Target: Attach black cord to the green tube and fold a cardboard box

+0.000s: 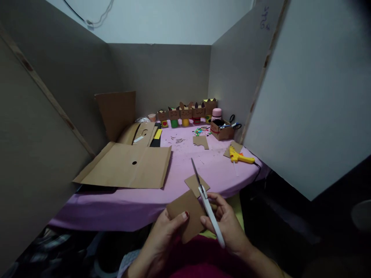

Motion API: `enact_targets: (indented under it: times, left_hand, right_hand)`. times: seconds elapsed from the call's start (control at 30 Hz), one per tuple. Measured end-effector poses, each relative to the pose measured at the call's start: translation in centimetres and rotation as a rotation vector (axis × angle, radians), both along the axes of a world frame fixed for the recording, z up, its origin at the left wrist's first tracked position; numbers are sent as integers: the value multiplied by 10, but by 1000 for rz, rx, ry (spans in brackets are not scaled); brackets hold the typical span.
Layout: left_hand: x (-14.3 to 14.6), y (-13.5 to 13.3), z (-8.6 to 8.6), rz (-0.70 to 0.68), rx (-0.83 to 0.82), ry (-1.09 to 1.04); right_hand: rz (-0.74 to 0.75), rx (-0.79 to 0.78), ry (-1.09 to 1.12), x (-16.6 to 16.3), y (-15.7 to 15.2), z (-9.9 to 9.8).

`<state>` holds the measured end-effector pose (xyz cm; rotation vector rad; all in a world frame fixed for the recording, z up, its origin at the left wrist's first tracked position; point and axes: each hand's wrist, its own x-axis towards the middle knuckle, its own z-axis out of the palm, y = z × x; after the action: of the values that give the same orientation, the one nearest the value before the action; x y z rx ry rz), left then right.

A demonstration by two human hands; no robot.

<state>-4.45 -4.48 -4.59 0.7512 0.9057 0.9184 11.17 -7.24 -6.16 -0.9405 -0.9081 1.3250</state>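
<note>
My left hand [166, 235] pinches a small brown cardboard piece [187, 216] just off the near edge of the pink-covered table [139, 204], thumb on top. My right hand [224, 224] is wrapped round white-handled scissors [206, 202], whose blades point up and away over a second small cardboard square [193, 182] lying on the table edge. The scissor blades look nearly closed and sit beside the held piece.
A large flat cardboard sheet [127, 166] lies at left, more cardboard behind it. A yellow glue gun [240, 156] rests at right. A row of small cardboard figures [187, 114], a box with scissors [223, 129], a cardboard scrap [201, 141]. Cardboard walls surround the table.
</note>
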Motion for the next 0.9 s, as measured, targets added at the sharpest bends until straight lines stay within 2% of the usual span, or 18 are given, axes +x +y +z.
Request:
enact_targets:
  times: [0.13,0.2,0.3,0.4,0.47,0.53,0.7,0.8,0.9]
  left_hand:
    - [-22,12,20,-67,229,185]
    - [-26,13,29,-194,301,259]
    - [-25,7,32,-420,317,285]
    - [-22,-4,25,-470,236,178]
    - [-20,-13,19,-444,179,112]
    - [-17,-23,14,-362,131,60]
    - [-9,-38,7,-98,56,15]
    - [-6,-38,3,22,62,26]
    - [-5,-36,0,25,35,9]
  right_hand:
    - [126,72,-136,12,0,9]
    - [187,120,-218,14,-3,16]
    - [259,150,-332,12,-8,26]
    - [301,160,-391,11,-11,29]
    - [330,138,-357,12,-11,27]
    - [334,98,-248,13,-9,23]
    - [161,20,62,10,-3,14]
    - [77,5,83,4,-8,9]
    - [39,-31,40,-3,-17,2]
